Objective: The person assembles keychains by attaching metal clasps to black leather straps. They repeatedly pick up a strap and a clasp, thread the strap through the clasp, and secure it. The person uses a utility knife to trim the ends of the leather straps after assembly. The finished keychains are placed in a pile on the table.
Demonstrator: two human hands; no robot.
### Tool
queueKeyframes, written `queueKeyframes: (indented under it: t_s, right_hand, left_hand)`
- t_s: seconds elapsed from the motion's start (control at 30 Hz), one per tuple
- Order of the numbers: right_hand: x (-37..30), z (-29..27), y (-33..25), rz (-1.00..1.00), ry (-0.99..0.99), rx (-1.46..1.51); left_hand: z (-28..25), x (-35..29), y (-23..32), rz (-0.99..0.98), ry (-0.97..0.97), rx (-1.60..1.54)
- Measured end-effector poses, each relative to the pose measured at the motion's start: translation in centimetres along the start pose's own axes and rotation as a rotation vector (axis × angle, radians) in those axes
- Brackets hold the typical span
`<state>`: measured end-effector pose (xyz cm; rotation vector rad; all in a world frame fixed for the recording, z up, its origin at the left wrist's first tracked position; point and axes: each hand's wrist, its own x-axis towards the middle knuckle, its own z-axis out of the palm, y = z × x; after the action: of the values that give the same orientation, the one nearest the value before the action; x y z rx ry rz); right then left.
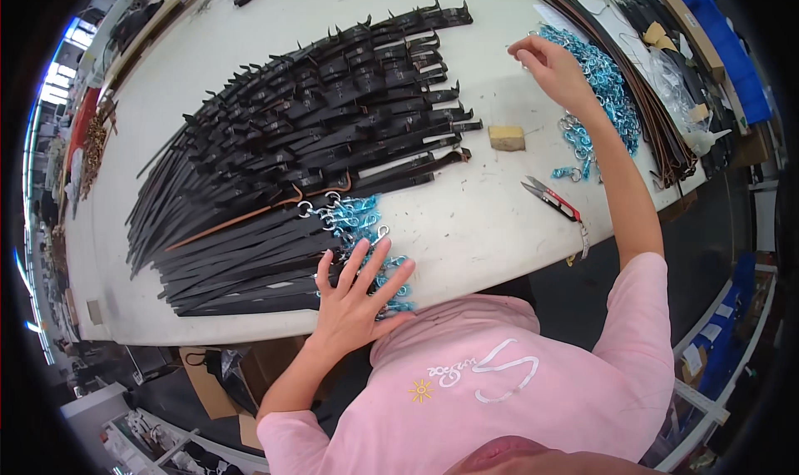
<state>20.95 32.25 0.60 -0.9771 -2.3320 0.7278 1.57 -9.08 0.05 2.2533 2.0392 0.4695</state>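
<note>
My left hand (356, 296) lies with fingers spread on blue-wrapped metal clasps (358, 214) at the ends of flat black straps (250, 271), close to the table's front edge. Over the table at the far right, my right hand (553, 69) is closed in a pinch, its fingertips pointing left. Whatever it may hold is too small to make out. Just beside that hand is a large heap of metal clasps in blue wrapping (612, 88). Several rows of black straps with upturned ends (316, 100) cover the table's left half. One brown strap (241, 218) lies across them.
A yellowish block (506, 138) sits on the white table (474, 217) right of the straps. Red-handled thread snips (553, 198) lie nearer me. Long brown strips (657, 134) and clear plastic (670, 88) line the right edge. A cardboard box (208, 383) stands beneath the table.
</note>
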Motion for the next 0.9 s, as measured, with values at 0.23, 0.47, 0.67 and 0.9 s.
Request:
queueKeyframes:
  t_s: [0.23, 0.47, 0.67, 0.9]
  right_hand:
    - [10.5, 4.0, 6.0, 0.098, 0.098, -0.103]
    - [12.9, 7.2, 6.4, 0.239, 0.27, -0.36]
    - [11.7, -3.1, 7.7, 0.173, 0.538, -0.102]
    - [3.8, -24.1, 4.2, -0.217, 0.984, 0.332]
  left_hand:
    - [0.8, 0.1, -1.3, 0.022, 0.039, -0.004]
    - [0.7, -0.3, -3.2, -0.008, 0.545, -0.148]
    - [-2.8, 1.4, -4.2, -0.217, 0.637, -0.217]
    - [-6.6, 13.4, -1.7, 0.015, 0.527, -0.392]
